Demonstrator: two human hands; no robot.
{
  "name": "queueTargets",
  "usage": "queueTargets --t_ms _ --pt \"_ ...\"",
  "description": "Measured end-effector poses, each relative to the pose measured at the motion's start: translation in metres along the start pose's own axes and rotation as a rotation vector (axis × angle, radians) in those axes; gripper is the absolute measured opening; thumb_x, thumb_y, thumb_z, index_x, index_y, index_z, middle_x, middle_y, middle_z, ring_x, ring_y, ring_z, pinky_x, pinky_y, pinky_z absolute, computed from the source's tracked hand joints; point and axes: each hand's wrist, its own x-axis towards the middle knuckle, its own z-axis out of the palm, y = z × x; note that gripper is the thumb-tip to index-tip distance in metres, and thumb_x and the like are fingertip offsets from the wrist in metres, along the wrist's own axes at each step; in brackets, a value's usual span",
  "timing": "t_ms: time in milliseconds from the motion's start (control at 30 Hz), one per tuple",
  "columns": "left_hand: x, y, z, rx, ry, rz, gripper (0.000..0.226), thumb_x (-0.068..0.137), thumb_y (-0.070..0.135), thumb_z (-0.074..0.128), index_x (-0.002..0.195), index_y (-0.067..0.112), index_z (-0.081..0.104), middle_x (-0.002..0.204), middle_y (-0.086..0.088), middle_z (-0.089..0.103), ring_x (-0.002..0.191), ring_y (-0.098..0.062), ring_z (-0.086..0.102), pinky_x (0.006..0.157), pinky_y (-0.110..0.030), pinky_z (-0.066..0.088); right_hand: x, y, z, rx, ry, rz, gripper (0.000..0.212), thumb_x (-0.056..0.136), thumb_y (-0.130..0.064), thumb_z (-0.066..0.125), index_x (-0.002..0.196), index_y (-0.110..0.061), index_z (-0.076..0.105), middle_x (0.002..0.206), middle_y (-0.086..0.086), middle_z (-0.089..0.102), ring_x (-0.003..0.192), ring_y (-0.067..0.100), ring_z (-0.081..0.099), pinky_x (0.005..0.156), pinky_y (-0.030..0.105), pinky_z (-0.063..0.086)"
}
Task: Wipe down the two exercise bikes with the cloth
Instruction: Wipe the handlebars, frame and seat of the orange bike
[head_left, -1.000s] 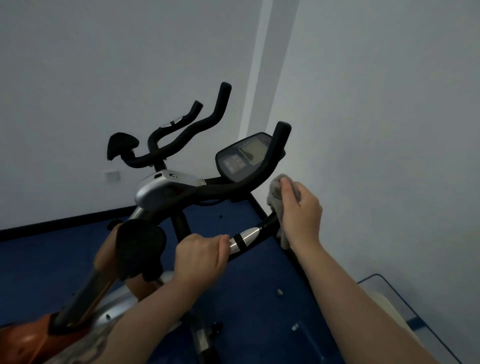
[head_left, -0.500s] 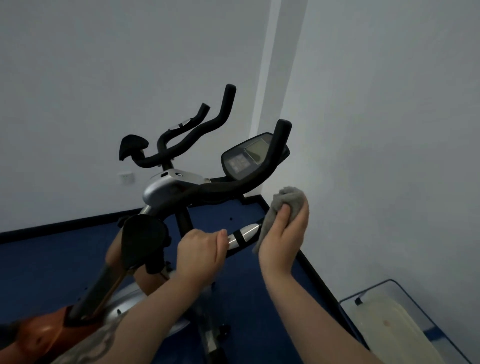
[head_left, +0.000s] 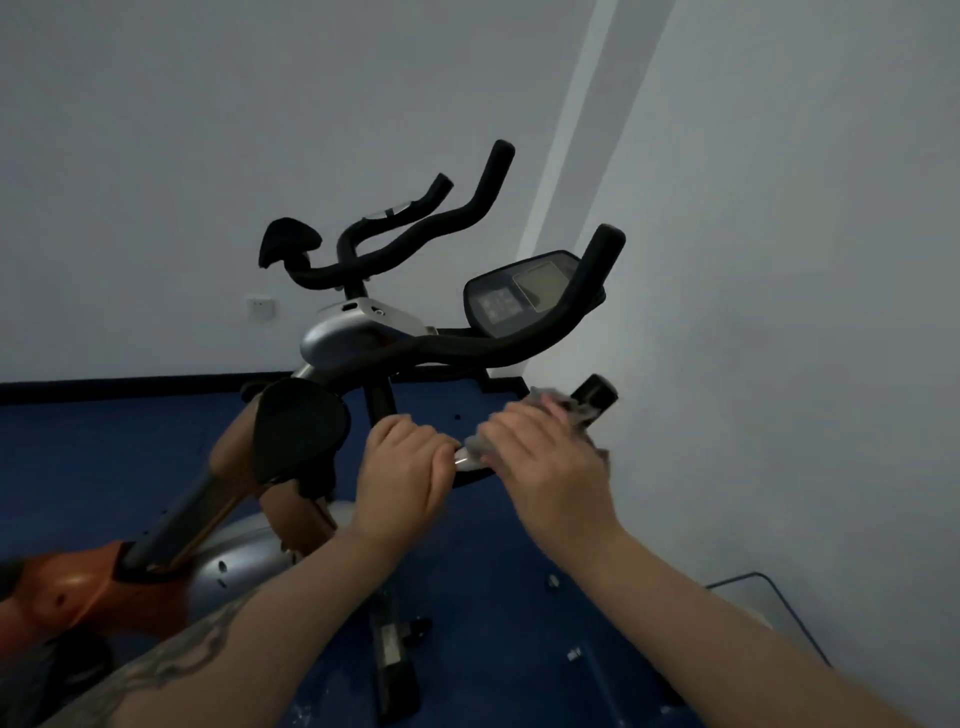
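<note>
The right hand (head_left: 550, 462) has come down from the raised spot it held half a second ago and now lies over the lower handlebar (head_left: 592, 397) of the near bike (head_left: 363, 338), fingers wrapped around the bar with the grey cloth (head_left: 576, 413) pressed between palm and grip. The hand is blurred, which suggests a stroke along the bar is under way. The left hand (head_left: 402, 467) has not shifted: it stays clenched around the same bar, just left of the small silver sensor plate (head_left: 465, 460) that shows between the two hands. So the wipe has moved from the upright horn (head_left: 597, 270) of the handlebar to this lower grip, and this bike's handles are likely close to done. The second bike (head_left: 395, 244), behind the handlebar and nearer the back wall (head_left: 208, 156), looks untouched as far as I can tell.

For room: the side wall (head_left: 779, 312) runs close to the right of the handlebar, so strokes toward the bar's capped end have little space beyond it. Left of the handlebar sits the saddle (head_left: 296, 434). Below it the blue floor (head_left: 493, 597) is open, with a clear tray (head_left: 769, 597) at the wall.
</note>
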Motion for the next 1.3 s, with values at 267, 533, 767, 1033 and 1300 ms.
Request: queueTargets --t_ms 267,533,767,1033,1300 --pt "-0.016 -0.017 -0.014 -0.231 -0.148 -0.044 0.036 0.098 0.018 0.035 0.096 0.007 0.069 0.105 -0.007 0.066 0.118 -0.017 0.05 0.113 -0.046 0.024 0.021 0.012 -0.02 -0.057 -0.283 0.071 0.04 0.098 -0.037 0.037 0.098 -0.014 0.069 0.088 0.001 0.067 0.084 0.022 0.062 0.107 0.041 0.036" --pt "-0.008 -0.02 -0.076 -0.34 -0.327 -0.198 0.034 0.101 0.018 0.046 0.133 0.023 0.056 0.144 0.016 0.041 0.133 0.003 0.035 0.1 0.005 0.015 0.048 -0.039 -0.006 0.031 -0.612 0.066 0.06 0.099 -0.045 0.006 0.098 -0.025 0.063 0.091 -0.009 0.067 0.086 0.015 0.062 0.088 0.033 0.039" --pt "0.029 -0.069 -0.098 -0.27 -0.163 -0.217 0.022 0.095 0.017 0.05 0.112 0.02 0.064 0.115 0.007 0.061 0.11 -0.005 0.053 0.097 -0.014 0.035 0.048 -0.086 0.007 -0.018 -0.504 0.259 0.043 0.101 -0.031 0.038 0.105 -0.007 0.073 0.089 0.003 0.072 0.079 0.022 0.066 0.083 0.038 0.051" --pt "0.027 -0.11 -0.062 -0.276 -0.132 -0.373 0.01 0.094 0.028 0.057 0.086 0.032 0.054 0.086 0.02 0.043 0.089 0.006 0.047 0.07 -0.011 0.033 0.033 -0.086 -0.006 -0.195 -0.559 0.274 0.054 0.095 -0.044 0.032 0.125 -0.015 0.066 0.117 0.012 0.067 0.117 0.034 0.059 0.109 0.056 0.027" --pt "0.023 -0.116 -0.058 -0.284 -0.08 -0.367 0.017 0.093 0.041 0.047 0.084 0.029 0.055 0.084 0.018 0.043 0.079 0.0 0.043 0.07 -0.011 0.032 0.092 -0.101 0.048 -0.013 -0.835 0.486 0.04 0.105 -0.039 0.021 0.122 -0.013 0.048 0.109 0.008 0.063 0.095 0.028 0.062 0.069 0.033 0.034"
